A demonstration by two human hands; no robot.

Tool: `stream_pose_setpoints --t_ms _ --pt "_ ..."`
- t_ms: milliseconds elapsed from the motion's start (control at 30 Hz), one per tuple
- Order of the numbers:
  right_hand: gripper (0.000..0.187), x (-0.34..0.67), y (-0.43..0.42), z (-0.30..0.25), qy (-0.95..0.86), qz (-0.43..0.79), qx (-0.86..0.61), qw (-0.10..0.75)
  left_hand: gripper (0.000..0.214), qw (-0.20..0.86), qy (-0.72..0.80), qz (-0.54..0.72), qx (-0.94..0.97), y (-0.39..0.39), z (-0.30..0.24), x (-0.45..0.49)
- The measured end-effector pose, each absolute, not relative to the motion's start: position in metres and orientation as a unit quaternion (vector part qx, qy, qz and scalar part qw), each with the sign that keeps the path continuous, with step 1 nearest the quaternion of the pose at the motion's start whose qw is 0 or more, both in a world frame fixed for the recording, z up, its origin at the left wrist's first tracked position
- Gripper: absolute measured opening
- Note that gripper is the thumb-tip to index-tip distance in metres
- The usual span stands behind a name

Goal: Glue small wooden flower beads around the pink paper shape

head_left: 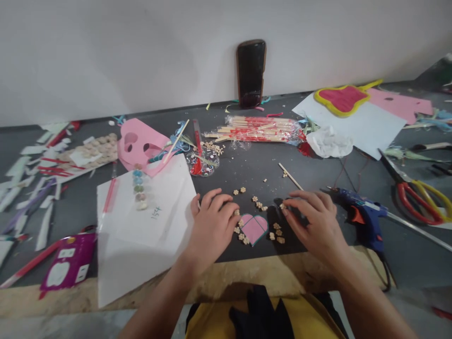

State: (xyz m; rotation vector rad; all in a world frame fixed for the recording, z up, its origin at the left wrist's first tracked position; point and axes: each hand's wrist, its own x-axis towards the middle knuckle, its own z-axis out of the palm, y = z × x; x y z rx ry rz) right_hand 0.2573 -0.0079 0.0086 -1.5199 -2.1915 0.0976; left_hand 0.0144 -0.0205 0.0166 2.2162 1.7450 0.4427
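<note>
1. Worktable (247,176) with a dark top is viewed from the wearer's head, craft materials scattered across it and a smartphone (251,73) propped against the wall (106,56) behind.
2. Hot glue gun (365,212) and red-and-yellow scissors (420,202) are laid at right; a white sheet (141,226) marked "154" is placed at left.
3. Pink cut-out heart (254,228), edged in teal, is set flat on the tabletop between the hands, with tiny wooden flowers (280,240) strewn around it.
4. Left hand (212,228) is lowered beside the heart, fingers curled close together. Right hand (312,226) is reached toward a flower, fingers kept narrow. Whether anything is held by either cannot be told.
5. Flowers are judged light and fragile, best pinched by their edges; the heart is judged thin and light, best lifted by its rim.
</note>
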Motion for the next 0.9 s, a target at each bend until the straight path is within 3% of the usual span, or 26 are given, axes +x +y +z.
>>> stream_pose_setpoints --t_ms 333,633,900 --pt "0.013 0.271 -0.006 0.005 -0.786 -0.026 -0.575 0.224 0.010 0.137 0.635 0.146 0.746 -0.018 0.011 0.000" --pt "0.016 0.253 -0.002 0.001 -0.820 0.041 -0.547 0.165 0.019 0.139 0.628 0.144 0.752 -0.018 0.011 0.005" --pt "0.023 0.231 -0.002 0.011 -0.850 0.087 -0.494 0.163 0.025 0.126 0.575 0.157 0.793 -0.027 0.016 0.010"
